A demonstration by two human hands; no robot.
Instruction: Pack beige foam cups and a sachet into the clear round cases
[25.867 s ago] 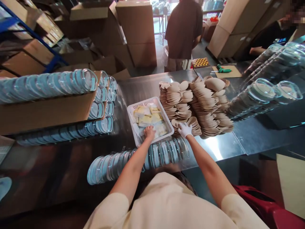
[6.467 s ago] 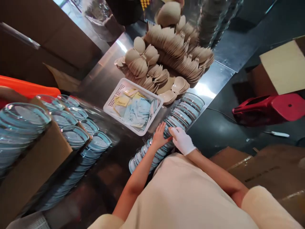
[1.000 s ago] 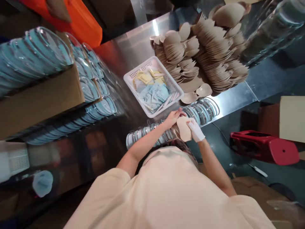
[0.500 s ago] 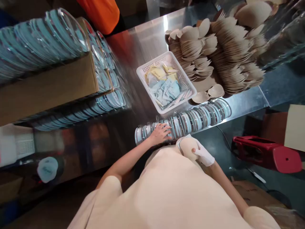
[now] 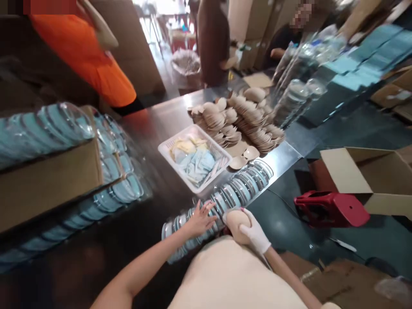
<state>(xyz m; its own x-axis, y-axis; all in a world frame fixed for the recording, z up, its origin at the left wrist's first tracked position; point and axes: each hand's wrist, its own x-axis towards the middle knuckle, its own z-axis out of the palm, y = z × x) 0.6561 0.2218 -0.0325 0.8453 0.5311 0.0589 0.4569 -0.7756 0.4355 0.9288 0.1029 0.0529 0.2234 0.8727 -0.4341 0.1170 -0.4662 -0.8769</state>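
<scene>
Gloved right hand (image 5: 255,234) around beige piece (image 5: 237,221)

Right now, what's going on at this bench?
A person at a steel table works a row of clear lidded dishes lying on edge along the near side. The bare left hand rests on the row; the gloved right hand holds a tan round pad close to the body. Behind the row sit a white basket of sachets and stacked piles of tan pads. Other people stand at the far end.
</scene>
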